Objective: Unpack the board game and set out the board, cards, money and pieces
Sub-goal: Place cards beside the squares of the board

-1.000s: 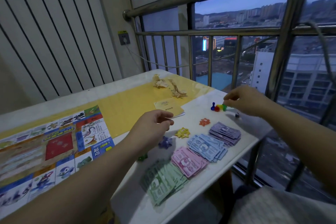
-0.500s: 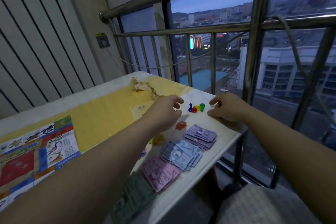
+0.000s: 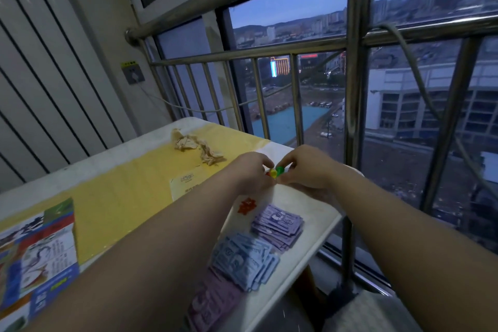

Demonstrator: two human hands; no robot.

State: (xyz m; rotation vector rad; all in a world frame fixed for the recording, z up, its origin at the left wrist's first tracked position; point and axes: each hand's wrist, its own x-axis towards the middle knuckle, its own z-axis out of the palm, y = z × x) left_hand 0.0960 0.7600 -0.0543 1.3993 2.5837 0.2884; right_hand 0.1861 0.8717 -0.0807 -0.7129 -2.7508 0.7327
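My left hand [image 3: 249, 174] and my right hand [image 3: 304, 167] meet at the table's far right corner, fingers curled around the small coloured pawns [image 3: 275, 172]; green, yellow and red ones show between the fingertips. Nearer me lie fanned stacks of play money: purple notes [image 3: 277, 225], blue notes [image 3: 244, 260] and pink notes [image 3: 213, 304]. An orange token [image 3: 247, 206] lies beside the purple notes. The game board [image 3: 37, 256] lies at the left. A yellowish card stack [image 3: 186, 183] sits partly behind my left arm.
The table [image 3: 320, 221] stands against a metal window railing [image 3: 353, 105] on the right. Crumpled paper [image 3: 198, 147] lies at the far side on the yellow cover [image 3: 121, 197]. A wall socket [image 3: 132, 73] with a cable is behind.
My left hand has travelled from the middle of the table to the pawns, and both hands have closed in on them. The camera has turned toward the window.
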